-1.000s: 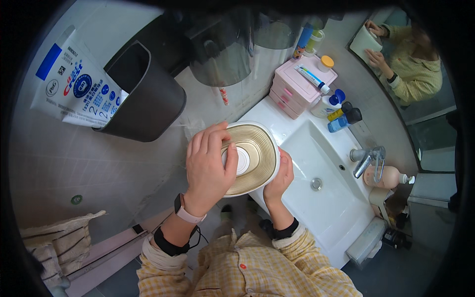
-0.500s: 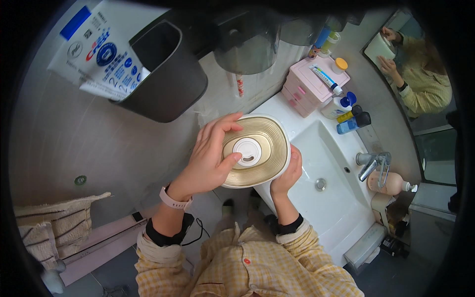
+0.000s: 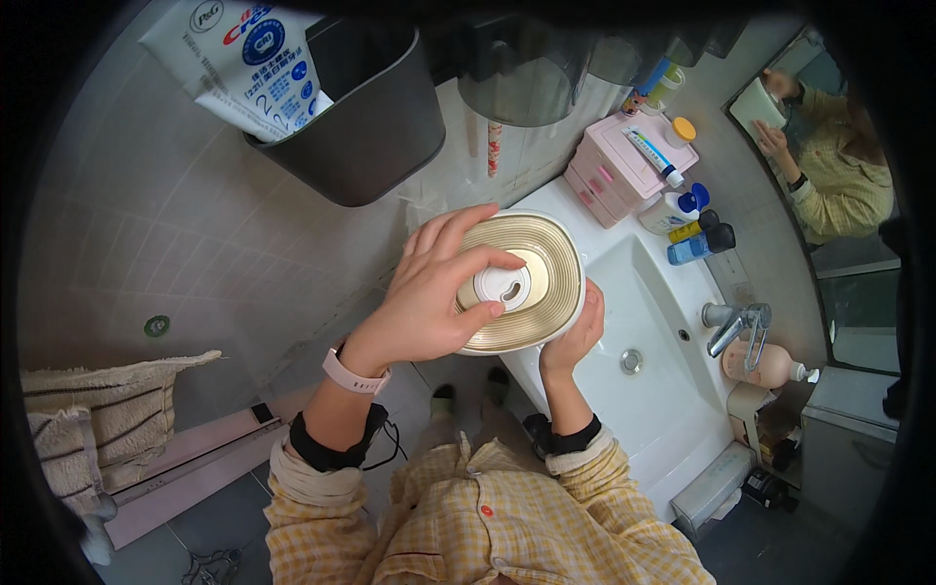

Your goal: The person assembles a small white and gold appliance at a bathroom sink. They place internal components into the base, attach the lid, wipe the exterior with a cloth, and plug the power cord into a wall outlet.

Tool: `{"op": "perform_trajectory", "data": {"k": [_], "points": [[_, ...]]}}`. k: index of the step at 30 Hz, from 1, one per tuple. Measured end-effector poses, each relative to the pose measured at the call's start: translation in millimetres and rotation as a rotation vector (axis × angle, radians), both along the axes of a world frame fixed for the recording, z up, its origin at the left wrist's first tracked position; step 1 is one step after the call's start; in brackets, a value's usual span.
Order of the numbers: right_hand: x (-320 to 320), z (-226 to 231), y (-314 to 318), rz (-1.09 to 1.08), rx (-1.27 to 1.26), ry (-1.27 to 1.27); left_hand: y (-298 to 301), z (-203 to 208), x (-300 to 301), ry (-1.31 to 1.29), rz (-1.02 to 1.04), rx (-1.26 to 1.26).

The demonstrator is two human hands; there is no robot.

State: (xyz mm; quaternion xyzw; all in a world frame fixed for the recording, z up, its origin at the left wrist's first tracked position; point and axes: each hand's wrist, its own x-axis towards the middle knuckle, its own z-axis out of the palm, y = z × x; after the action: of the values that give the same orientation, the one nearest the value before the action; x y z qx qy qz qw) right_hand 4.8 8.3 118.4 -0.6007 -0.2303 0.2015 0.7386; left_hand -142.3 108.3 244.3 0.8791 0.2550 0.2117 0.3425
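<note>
A rounded-rectangular container (image 3: 556, 268) with a white rim and a gold, ribbed top is held up in front of me, by the near left corner of the sink. At the centre of its top sits a white round cap (image 3: 495, 293) with a small curved slot. My left hand (image 3: 424, 292) is over the top; its thumb and index finger lie around the cap, and the other fingers reach the far rim. From below and the right side, my right hand (image 3: 577, 336) grips the container. Most of its fingers are hidden under the container.
A white sink (image 3: 624, 429) with a chrome faucet (image 3: 736, 327) is at the right. Behind it stand a pink drawer box (image 3: 624, 166), several bottles and a pink pump bottle (image 3: 759, 363). A dark wall bin (image 3: 361, 146) holds a toothpaste pack (image 3: 244, 58). A striped towel (image 3: 117, 419) hangs at left.
My left index finger has come down from the rim to the white cap, beside the thumb. The container has shifted slightly up and right in view.
</note>
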Motion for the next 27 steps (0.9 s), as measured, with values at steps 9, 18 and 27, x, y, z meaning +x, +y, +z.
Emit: {"op": "perform_trajectory", "data": {"k": [9, 18, 27], "points": [[-1, -3, 4, -0.079, 0.024, -0.018, -6, -3, 9, 0.016, 0.117, 0.072], [1, -4, 0, 0.002, 0.043, 0.029, -10, -10, 17, -0.027, 0.221, 0.18], [1, -1, 0, -0.015, -0.004, -0.014, -12, -8, 16, -0.021, 0.222, 0.203]]}}
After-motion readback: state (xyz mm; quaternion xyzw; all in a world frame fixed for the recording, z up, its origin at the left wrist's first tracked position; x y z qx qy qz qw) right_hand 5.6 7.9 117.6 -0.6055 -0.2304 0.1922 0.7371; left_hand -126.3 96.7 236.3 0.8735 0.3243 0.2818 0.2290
